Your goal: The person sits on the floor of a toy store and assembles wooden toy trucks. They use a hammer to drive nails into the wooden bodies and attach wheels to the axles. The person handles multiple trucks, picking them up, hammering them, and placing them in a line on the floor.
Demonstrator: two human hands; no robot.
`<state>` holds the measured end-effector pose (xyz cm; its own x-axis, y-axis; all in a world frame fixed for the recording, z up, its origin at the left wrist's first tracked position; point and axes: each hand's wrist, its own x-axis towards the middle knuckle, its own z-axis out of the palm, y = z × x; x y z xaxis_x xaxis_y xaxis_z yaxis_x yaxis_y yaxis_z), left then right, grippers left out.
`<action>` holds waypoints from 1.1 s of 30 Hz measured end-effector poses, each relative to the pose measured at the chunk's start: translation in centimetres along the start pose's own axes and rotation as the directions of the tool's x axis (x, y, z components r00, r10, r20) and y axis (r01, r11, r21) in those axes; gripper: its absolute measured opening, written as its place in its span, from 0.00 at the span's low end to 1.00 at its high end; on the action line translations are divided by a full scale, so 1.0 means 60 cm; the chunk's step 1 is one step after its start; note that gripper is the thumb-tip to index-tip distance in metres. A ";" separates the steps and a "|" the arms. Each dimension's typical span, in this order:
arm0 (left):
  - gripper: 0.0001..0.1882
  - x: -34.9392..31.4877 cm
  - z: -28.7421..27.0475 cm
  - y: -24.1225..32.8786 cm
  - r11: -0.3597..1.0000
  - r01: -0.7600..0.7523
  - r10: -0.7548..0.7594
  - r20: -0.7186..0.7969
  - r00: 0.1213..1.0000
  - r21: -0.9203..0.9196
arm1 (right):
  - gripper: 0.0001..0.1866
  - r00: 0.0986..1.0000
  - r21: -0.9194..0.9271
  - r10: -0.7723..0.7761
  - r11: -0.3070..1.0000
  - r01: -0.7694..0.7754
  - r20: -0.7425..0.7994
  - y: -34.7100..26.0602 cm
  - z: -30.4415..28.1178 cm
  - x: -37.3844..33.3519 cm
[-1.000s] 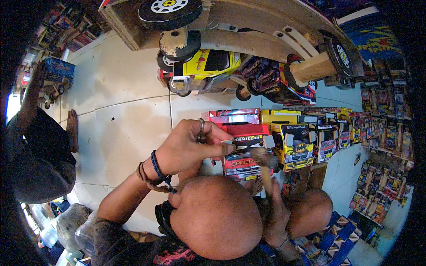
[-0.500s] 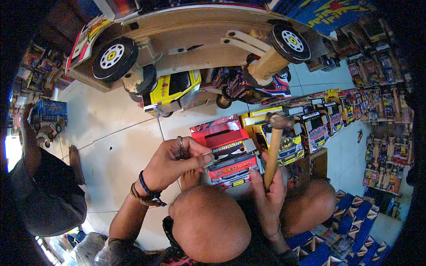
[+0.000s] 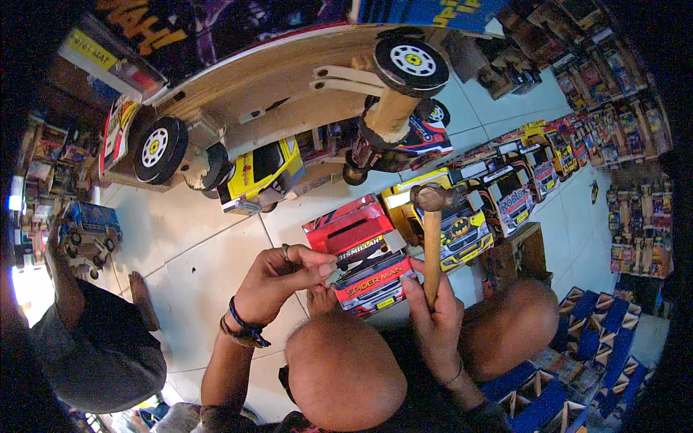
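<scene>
A red toy truck (image 3: 367,261) of painted wood lies on the white tile floor in front of me. My left hand (image 3: 278,285), with dark bands at the wrist, pinches the truck's near left edge with thumb and fingers; whether a small nail sits between them I cannot tell. My right hand (image 3: 434,317) grips the wooden handle of a hammer (image 3: 431,238). The hammer stands upright, its metal head raised above the truck's right end. A shaved head (image 3: 345,375) fills the lower middle.
A large wooden toy truck (image 3: 289,86) with black wheels lies at the top, with a yellow toy truck (image 3: 261,173) below it. A row of painted toy trucks (image 3: 505,187) runs to the right. Another person (image 3: 86,346) sits at the left. Blue boxes (image 3: 577,346) lie lower right.
The hammer has gone from low beside the red truck to upright with its head raised. My left hand stays pinched on the truck's edge. The view has shifted.
</scene>
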<state>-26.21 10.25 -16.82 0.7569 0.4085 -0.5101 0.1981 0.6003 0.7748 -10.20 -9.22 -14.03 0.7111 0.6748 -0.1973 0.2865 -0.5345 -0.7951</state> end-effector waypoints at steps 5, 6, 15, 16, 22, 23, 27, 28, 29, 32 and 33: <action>0.10 -0.002 -0.004 -0.003 0.995 0.064 -0.062 0.023 0.998 -0.080 | 0.17 0.997 0.037 -0.055 0.998 0.057 -0.051 0.004 0.010 -0.003; 0.10 -0.002 -0.004 -0.004 0.992 0.064 -0.061 0.024 0.998 -0.107 | 0.16 0.996 0.048 -0.069 0.996 0.072 -0.064 0.004 0.011 -0.003; 0.10 0.000 -0.002 -0.001 0.999 0.032 -0.032 0.018 0.999 0.023 | 0.18 0.999 0.125 0.038 0.992 -0.035 -0.024 -0.019 -0.005 -0.004; 0.11 -0.001 -0.001 0.005 0.996 0.021 -0.025 0.045 0.999 0.091 | 0.18 0.998 0.122 0.053 0.991 -0.049 -0.030 -0.022 -0.011 -0.005; 0.18 -0.001 0.025 0.041 0.858 -0.190 0.233 -0.032 0.972 0.477 | 0.23 0.978 0.350 -0.043 0.930 0.114 -0.202 -0.036 -0.114 -0.039; 0.18 0.001 0.033 0.046 0.799 -0.181 0.267 -0.069 0.961 0.574 | 0.25 0.966 0.522 -0.004 0.841 0.142 -0.257 -0.040 -0.140 -0.052; 0.18 0.016 0.071 0.064 0.591 -0.329 0.418 0.069 0.906 0.737 | 0.31 0.714 0.346 -0.166 0.786 0.512 -0.681 -0.025 -0.273 -0.060; 0.18 0.022 0.081 0.068 0.476 -0.372 0.441 0.150 0.885 0.797 | 0.29 0.619 0.306 -0.084 0.813 0.496 -0.781 -0.011 -0.307 -0.056; 0.18 0.028 0.089 0.073 0.356 -0.406 0.450 0.227 0.864 0.842 | 0.28 0.504 0.260 -0.021 0.838 0.480 -0.863 0.007 -0.340 -0.052; 0.25 0.051 0.114 0.085 0.335 -0.378 0.298 0.283 0.912 0.863 | 0.17 0.480 -0.011 -0.153 0.958 0.286 -0.864 0.091 -0.430 -0.034; 0.29 0.058 0.120 0.090 0.369 -0.418 0.251 0.344 0.905 0.830 | 0.15 0.459 -0.183 -0.163 0.983 0.001 -0.873 0.126 -0.447 -0.035</action>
<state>-18.02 9.95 -11.73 0.9489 0.2836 -0.1387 0.2737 -0.5201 0.8091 7.68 -28.34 -4.27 0.8405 -0.0470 0.5398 0.4000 -0.6183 -0.6766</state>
